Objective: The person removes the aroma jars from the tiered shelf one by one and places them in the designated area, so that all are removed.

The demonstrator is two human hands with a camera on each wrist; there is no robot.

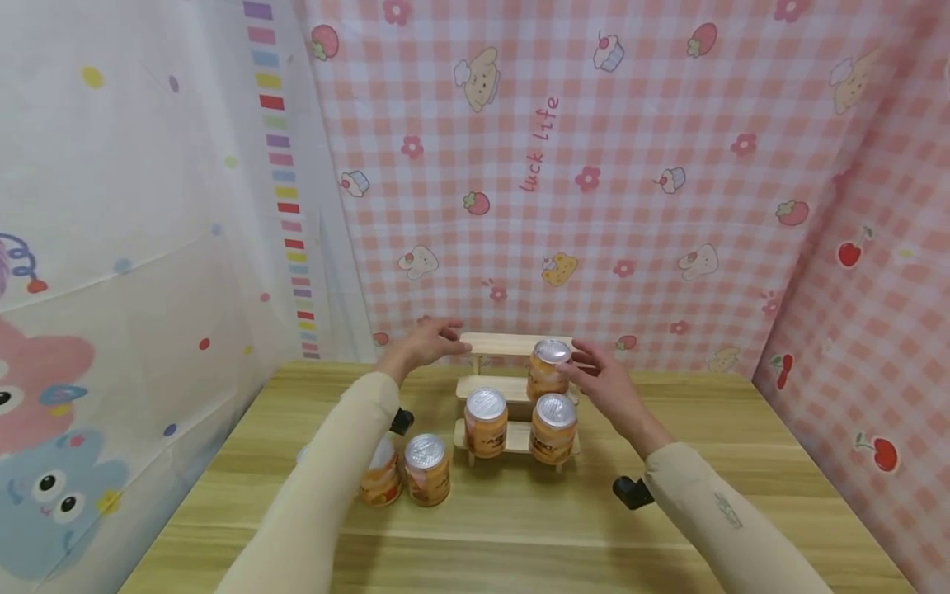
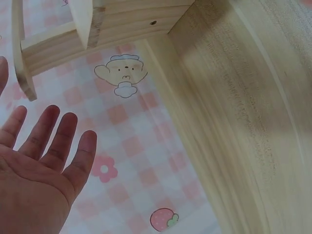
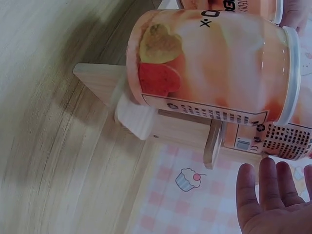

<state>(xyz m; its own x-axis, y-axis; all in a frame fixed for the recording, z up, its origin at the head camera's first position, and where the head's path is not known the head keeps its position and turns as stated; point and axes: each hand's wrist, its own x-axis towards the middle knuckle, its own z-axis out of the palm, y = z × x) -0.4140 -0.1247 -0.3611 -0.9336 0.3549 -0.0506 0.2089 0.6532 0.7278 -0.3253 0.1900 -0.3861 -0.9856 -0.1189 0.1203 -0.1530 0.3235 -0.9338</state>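
A three-step wooden rack stands at the back of the table. Two orange cans with silver lids sit on its lowest step, a left can and a right can. Another can stands on the middle step, at its right end. My right hand is beside this can, its thumb overlapping it in the head view; the right wrist view shows the fingers extended close to the cans. At the left end of the top step is my left hand, empty, its fingers loosely extended near the wood.
On the table left of the rack, another can stands next to one partly covered by my left sleeve. A further lid edge peeks out behind the sleeve. A pink checked cloth hangs right behind the rack.
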